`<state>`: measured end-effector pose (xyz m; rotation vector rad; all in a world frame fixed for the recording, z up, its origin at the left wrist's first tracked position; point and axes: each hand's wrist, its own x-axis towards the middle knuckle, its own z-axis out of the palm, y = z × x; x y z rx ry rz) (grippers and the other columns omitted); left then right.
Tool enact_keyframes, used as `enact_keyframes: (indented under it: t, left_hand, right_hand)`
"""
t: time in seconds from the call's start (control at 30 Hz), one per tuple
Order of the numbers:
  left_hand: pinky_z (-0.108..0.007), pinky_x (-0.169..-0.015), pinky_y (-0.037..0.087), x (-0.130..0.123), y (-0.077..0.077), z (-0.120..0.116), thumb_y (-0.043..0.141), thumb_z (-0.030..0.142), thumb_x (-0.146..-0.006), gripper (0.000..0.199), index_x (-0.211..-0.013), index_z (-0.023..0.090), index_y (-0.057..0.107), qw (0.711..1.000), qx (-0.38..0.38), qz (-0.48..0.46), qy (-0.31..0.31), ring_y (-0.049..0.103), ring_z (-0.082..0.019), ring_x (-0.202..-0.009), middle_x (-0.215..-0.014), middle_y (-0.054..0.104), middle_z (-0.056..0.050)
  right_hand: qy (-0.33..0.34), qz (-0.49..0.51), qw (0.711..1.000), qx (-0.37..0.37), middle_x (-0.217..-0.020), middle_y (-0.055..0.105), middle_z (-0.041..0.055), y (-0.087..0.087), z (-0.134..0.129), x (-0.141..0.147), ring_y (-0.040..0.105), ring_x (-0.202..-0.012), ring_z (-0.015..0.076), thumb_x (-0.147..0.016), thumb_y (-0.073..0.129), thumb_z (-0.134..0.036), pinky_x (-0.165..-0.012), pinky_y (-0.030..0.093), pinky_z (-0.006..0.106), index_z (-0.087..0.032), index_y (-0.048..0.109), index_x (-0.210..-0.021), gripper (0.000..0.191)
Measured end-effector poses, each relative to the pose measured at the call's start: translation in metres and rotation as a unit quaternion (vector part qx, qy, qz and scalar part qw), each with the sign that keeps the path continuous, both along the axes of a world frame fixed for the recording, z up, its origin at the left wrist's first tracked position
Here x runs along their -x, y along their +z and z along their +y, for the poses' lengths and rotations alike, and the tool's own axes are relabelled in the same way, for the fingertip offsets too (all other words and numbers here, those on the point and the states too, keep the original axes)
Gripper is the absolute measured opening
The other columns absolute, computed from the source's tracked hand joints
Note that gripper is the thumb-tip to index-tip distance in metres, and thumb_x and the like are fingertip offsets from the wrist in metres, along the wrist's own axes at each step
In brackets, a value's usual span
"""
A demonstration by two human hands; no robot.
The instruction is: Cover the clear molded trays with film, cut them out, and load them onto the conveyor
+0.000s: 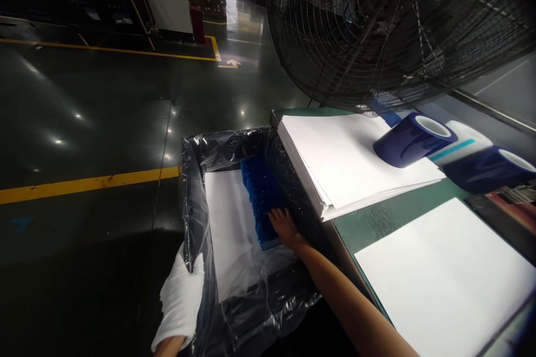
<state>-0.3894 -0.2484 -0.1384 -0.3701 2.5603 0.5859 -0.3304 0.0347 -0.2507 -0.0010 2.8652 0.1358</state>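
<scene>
My left hand [182,295], in a white glove, is closed around the near left edge of a bin lined with clear and black plastic [194,201]. Inside the bin, a stack of blue sheets with ragged edges [262,195] lies along the right side, beside and partly over white sheets [228,223]. My bare right hand [287,227] reaches into the bin from the right. Its fingers are spread flat against the near right part of the blue stack.
Right of the bin, a green-topped table [372,223] carries a stack of white sheets [330,156], a single white sheet [448,273] and blue film rolls [412,139]. A large caged fan [377,28] overhangs its far end. A yellow line [104,181] crosses the floor at left.
</scene>
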Motion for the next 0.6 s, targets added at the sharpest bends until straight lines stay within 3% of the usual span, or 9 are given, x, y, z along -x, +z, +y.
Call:
enact_keyframes:
  t: [0.17,0.4,0.6]
  left_hand:
    - [-0.046,-0.084,0.05,-0.001,0.0,0.0,0.031,0.058,-0.088,0.065,-0.141,0.02,0.035,1.0,0.006,0.003,-0.004,0.066,-0.034,-0.092,-0.105,0.069,-0.014]
    - [-0.044,-0.079,0.052,-0.002,0.0,-0.003,0.029,0.059,-0.088,0.064,-0.14,0.024,0.037,1.0,0.011,0.006,-0.01,0.067,-0.033,-0.088,-0.098,0.07,-0.011]
    - [-0.043,-0.069,0.054,0.0,-0.007,-0.002,0.032,0.058,-0.088,0.064,-0.135,0.017,0.045,0.998,0.03,0.043,-0.03,0.068,-0.032,-0.078,-0.096,0.07,-0.015]
  right_hand:
    - [-0.024,-0.041,0.999,0.025,-0.123,0.058,0.0082,0.002,-0.007,-0.014,0.06,-0.104,0.0216,-0.092,0.058,-0.033,-0.087,0.052,0.043,-0.018,0.056,-0.121,0.033]
    - [-0.044,-0.069,0.996,0.043,-0.123,0.058,0.0085,0.008,-0.005,-0.014,0.06,-0.104,0.0217,-0.092,0.058,-0.034,-0.087,0.052,0.043,-0.017,0.055,-0.122,0.034]
    - [-0.071,-0.115,0.989,0.055,-0.123,0.057,0.0084,0.016,-0.014,-0.01,0.06,-0.104,0.022,-0.092,0.058,-0.034,-0.086,0.052,0.043,-0.017,0.055,-0.122,0.035]
